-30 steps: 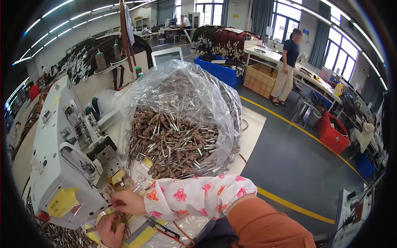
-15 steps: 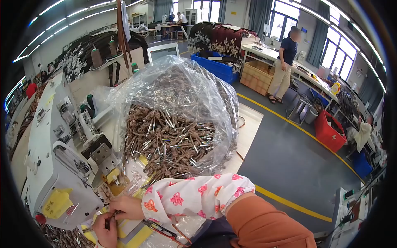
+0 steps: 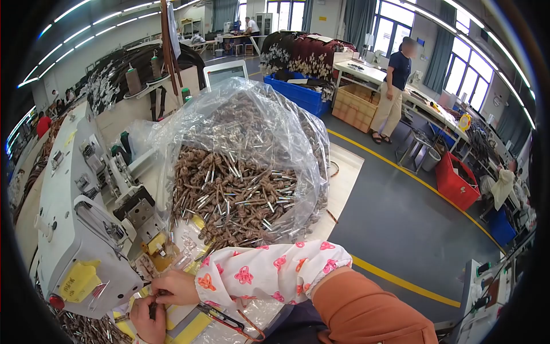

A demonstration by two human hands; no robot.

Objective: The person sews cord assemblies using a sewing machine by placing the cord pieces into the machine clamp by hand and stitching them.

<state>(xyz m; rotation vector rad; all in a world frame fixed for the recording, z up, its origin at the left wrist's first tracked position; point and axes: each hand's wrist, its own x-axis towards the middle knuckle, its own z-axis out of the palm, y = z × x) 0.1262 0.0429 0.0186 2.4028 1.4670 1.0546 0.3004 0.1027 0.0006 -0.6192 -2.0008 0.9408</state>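
Observation:
At the lower left, my right hand has its fingers pinched together beside the sewing machine. Touching it, my left hand is closed too, with a small dark item barely visible between the two hands; I cannot make out what it is. Both hands are over the work surface with yellow strips. Tweezers or snips with a dark and red handle lie right of them. Above my right sleeve, a clear plastic bag holds a heap of brown knotted cords with metal tips.
More brown cords lie under the machine at the lower left. A person stands beyond the aisle near a long white table. A blue bin, a red bin and a wooden crate stand on the floor.
Compared with a second ago, my hands are closer together and their fingers now meet. The view has shifted slightly. Over the last half second the hands have hardly moved.

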